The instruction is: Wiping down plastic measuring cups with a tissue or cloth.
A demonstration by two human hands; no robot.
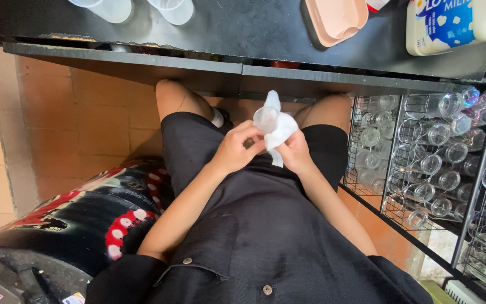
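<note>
Hands meet over the lap of a seated person in black shirt and shorts, seen from above. The left hand curls its fingers around the base of a small clear plastic cup, pinching it from the side, while the right hand is closed on a white paper cloth that wraps the cup's far side and sticks up above its rim. Cup and cloth sit between the two hands, just above the knees and below the edge of a black counter.

On the counter stand two clear plastic cups at the top left, a shallow pink plastic tray and a large white milk jug with a blue label at the right. A black wire rack at the person's right holds rows of clear glasses lying on their sides. A black drum with red and white pattern sits at the left on tan floor tiles.
</note>
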